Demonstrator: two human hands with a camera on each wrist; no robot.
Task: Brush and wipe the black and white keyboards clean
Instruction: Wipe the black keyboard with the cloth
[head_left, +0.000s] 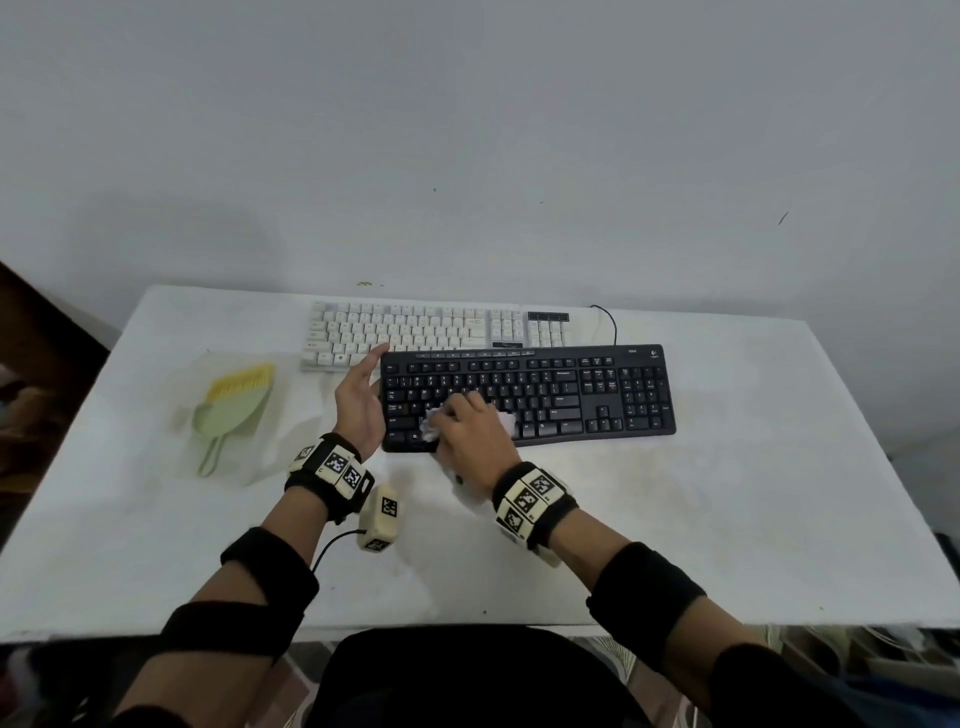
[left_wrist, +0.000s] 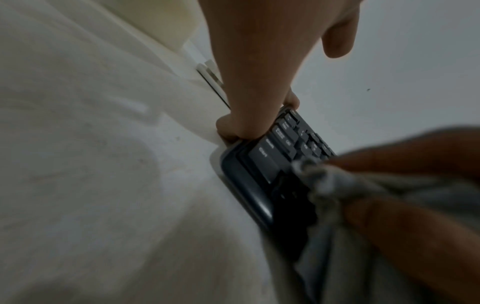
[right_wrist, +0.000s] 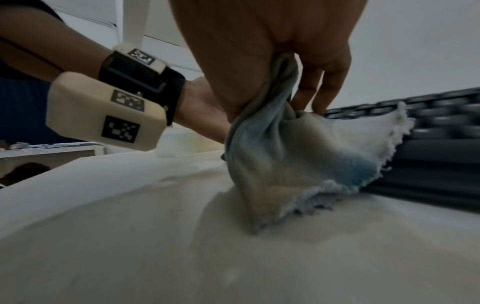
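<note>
The black keyboard (head_left: 527, 395) lies mid-table, partly overlapping the front of the white keyboard (head_left: 431, 332). My right hand (head_left: 462, 415) grips a bunched white cloth (head_left: 431, 426) and presses it on the black keyboard's lower-left keys. In the right wrist view the cloth (right_wrist: 298, 160) hangs from my right hand (right_wrist: 298, 92) down to the table in front of the keyboard (right_wrist: 441, 127). My left hand (head_left: 363, 395) braces the keyboard's left edge. In the left wrist view, the left hand (left_wrist: 259, 115) has its fingertips against the black keyboard (left_wrist: 275, 160) and its thumb free.
A green dustpan with a yellow brush (head_left: 234, 405) lies on a clear plastic sheet to the left of the keyboards. A black cable (head_left: 610, 322) runs from the black keyboard's back edge. The white table (head_left: 675, 519) stands against a plain wall.
</note>
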